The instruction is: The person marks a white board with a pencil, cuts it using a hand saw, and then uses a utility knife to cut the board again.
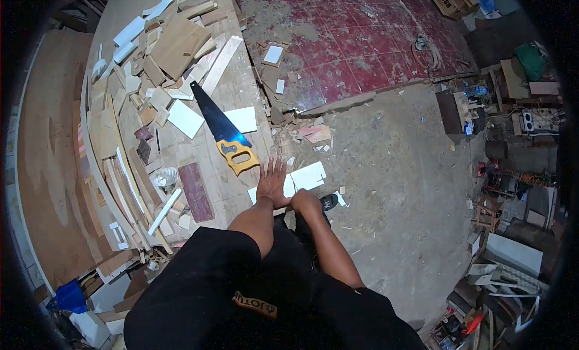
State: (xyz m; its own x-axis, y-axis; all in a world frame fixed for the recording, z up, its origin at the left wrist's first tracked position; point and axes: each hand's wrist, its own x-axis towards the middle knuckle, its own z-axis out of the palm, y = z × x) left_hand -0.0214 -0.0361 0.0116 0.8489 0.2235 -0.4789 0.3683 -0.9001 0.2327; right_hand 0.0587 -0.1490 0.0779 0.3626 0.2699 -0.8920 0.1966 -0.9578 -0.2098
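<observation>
My left hand (272, 184) lies flat with spread fingers on a narrow white board (309, 175), which reaches past the workbench edge. A thin dark line crosses the board just right of this hand. My right hand (305, 203) is closed in a fist at the board's near edge, close beside the left wrist. Its fingers are turned away, so what they hold is hidden. A handsaw (221, 124) with a yellow handle rests on the bench just beyond my left hand, its blade pointing away. Under the blade's right side is a white square piece (241, 119).
Wood offcuts (180, 47) are heaped on the workbench (232, 196) at the far left. A dark red block (196, 192) and a clear plastic bundle (164, 177) lie nearer. Scraps litter the concrete floor (392, 163). Clutter lines the right side, including a white panel (514, 254).
</observation>
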